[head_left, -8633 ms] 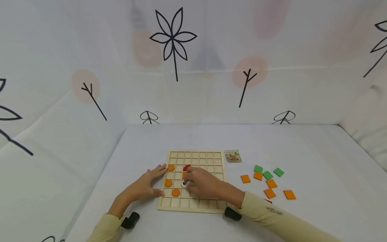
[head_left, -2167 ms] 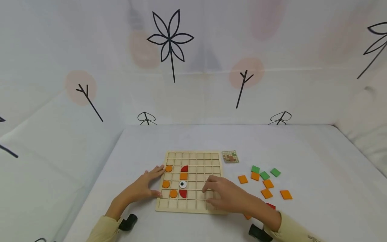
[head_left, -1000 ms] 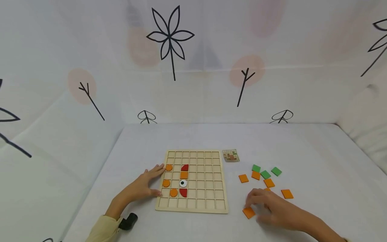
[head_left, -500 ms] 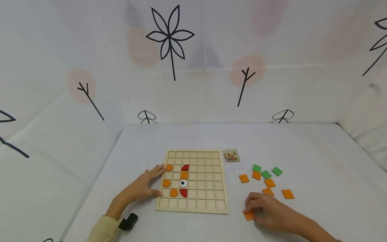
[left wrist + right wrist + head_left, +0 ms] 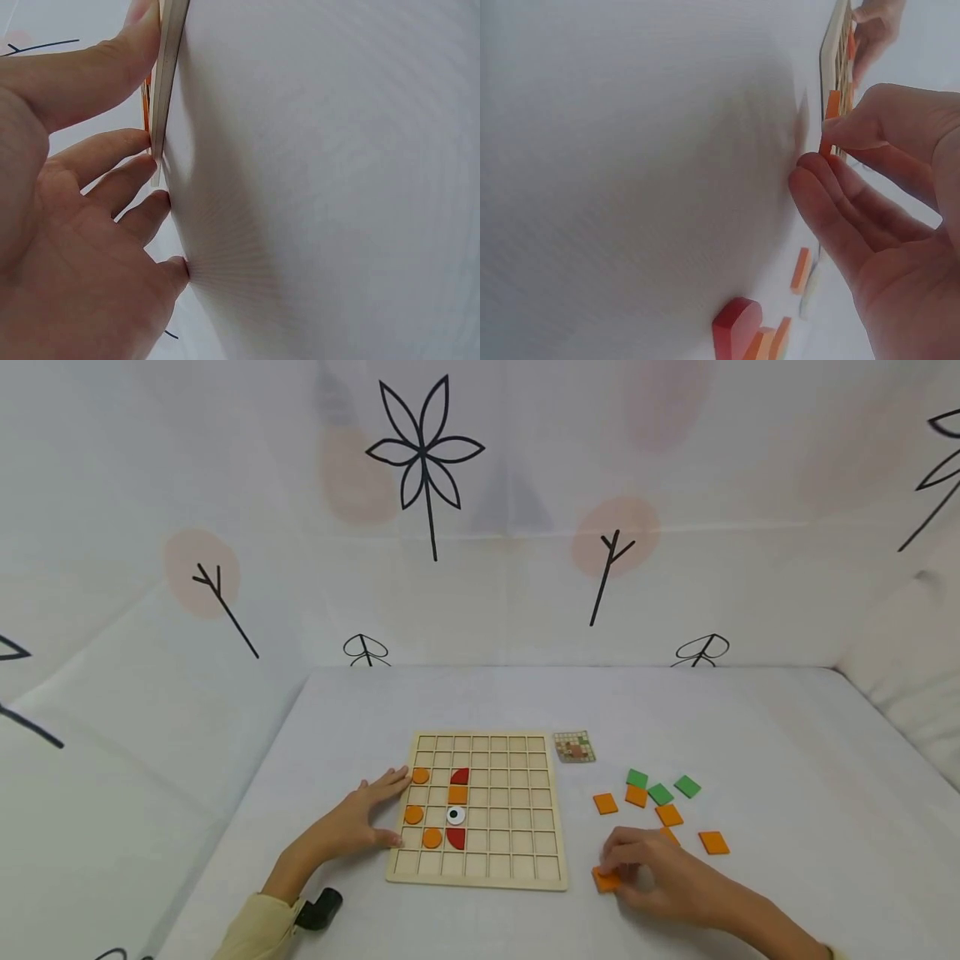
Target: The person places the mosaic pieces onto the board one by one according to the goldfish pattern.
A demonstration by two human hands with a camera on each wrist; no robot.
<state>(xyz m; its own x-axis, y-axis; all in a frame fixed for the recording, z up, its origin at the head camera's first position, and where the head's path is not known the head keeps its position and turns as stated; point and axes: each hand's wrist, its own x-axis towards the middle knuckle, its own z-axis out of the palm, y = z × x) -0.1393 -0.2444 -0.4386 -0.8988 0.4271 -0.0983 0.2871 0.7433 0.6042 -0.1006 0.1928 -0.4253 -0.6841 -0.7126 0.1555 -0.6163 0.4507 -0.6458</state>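
Fingers (image 5: 821,202) of your right hand (image 5: 671,877) were bent inward, closed down to a tile's thickness, and they pinched an orange tile (image 5: 604,882). You had that tile at 4 o'clock from the board's centre, just outside its near right corner; whether it touched the worktop (image 5: 480,927) could not be told.

Beside it lay the wooden board (image 5: 517,777), ruled into square cells. Your left hand (image 5: 360,822) was at its 9 o'clock side, thumb and fingers spread wide, touching the edge without closing round it. On the board, a white eye piece (image 5: 455,816) had an orange square (image 5: 457,795) and then a red quarter piece (image 5: 460,777) at its 12 o'clock, with a second red quarter piece (image 5: 455,838) at 6 o'clock. Three orange discs (image 5: 432,838) sat in cells toward 9 o'clock.

At 2 o'clock from the board's centre, just off the edge, you had a small pattern card (image 5: 574,747). Further out, around 3 o'clock, lay three green tiles (image 5: 660,794) and the loose orange tiles (image 5: 669,815), one partly hidden behind your right hand. Your right wrist view also showed a red block (image 5: 737,330) near some of them. Past the far edge, at 12 o'clock, hung a pale cloth (image 5: 510,593) with printed plants.
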